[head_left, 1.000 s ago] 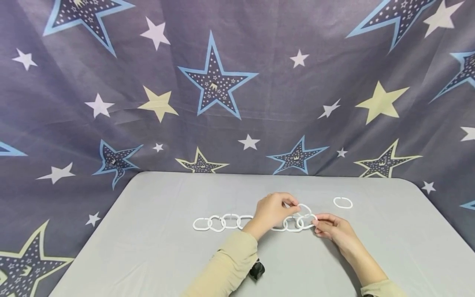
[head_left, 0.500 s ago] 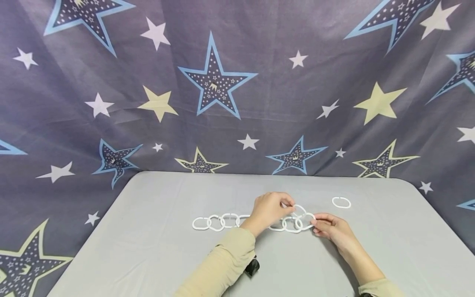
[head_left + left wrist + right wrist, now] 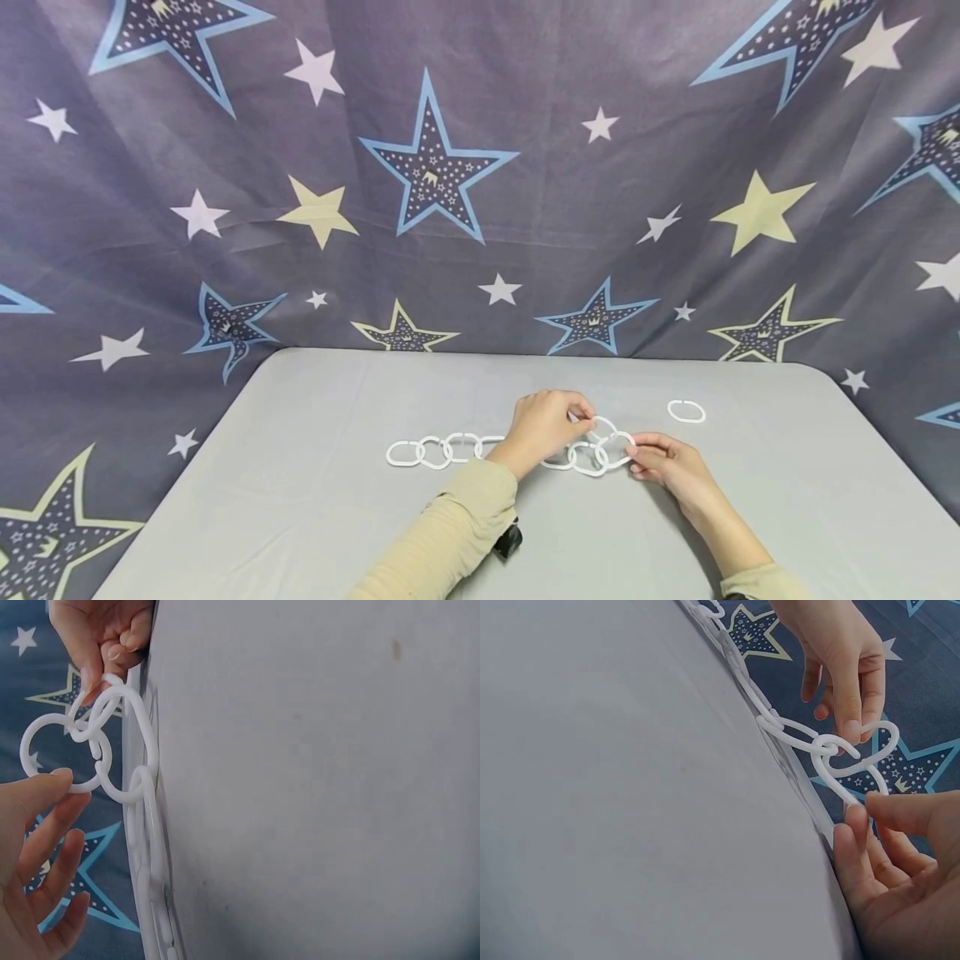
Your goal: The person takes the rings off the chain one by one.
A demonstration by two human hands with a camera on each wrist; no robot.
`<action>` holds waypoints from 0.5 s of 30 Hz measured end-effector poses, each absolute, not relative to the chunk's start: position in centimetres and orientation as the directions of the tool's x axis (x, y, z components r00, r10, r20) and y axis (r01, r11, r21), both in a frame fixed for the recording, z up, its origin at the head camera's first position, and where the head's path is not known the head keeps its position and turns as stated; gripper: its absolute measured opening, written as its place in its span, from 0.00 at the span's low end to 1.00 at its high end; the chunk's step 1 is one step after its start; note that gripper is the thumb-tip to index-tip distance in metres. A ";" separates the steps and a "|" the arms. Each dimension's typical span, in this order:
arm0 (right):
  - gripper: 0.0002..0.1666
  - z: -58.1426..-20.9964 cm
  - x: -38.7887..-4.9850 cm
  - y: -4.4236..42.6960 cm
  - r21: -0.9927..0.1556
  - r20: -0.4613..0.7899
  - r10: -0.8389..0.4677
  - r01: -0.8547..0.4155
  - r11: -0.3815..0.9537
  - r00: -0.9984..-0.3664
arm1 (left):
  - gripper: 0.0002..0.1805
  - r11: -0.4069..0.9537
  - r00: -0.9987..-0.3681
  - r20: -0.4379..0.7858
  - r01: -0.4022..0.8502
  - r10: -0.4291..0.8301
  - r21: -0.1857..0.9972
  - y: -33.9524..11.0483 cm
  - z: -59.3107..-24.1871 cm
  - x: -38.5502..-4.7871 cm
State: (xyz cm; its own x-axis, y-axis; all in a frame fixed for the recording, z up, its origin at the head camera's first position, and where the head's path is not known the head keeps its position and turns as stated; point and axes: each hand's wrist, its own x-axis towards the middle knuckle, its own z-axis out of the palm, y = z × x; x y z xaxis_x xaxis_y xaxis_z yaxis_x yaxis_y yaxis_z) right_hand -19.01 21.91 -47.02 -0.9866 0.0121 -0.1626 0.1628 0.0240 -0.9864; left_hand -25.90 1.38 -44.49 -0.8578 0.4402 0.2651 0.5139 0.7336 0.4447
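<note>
White plastic chain looks nearly joined: left hand pinches a round white ring, right hand its neighbouring link; one loose white oval link apparently left.

A pale grey, round-cornered table stands before a dark purplish-grey fabric backdrop; blue-outlined stars, yellow stars and white stars pattern it; a brownish spot marks the table.

Head looks down; nearer wrist views share links.
</note>
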 end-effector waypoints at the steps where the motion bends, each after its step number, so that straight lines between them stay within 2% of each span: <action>1: 0.18 -47.0 -19.0 21.9 -0.986 -0.163 0.013 0.163 0.024 -0.987 | 0.03 0.734 -0.858 0.264 0.513 0.440 0.444 1.4 -44.5 -25.9; 15: 0.18 -47.0 -19.0 21.9 -0.986 -0.164 0.012 0.164 0.023 -0.986 | 0.03 0.733 -0.858 0.281 0.514 0.431 0.446 0.8 -44.5 -25.9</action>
State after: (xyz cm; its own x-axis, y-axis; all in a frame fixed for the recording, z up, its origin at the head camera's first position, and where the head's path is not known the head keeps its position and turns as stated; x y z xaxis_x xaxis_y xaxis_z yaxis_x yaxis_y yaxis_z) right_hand -19.02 21.94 -46.99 -0.9864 0.0117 -0.1642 0.1645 0.0231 -0.9861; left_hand -25.93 0.77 -44.51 -0.8576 0.4305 0.2815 0.5142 0.7328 0.4457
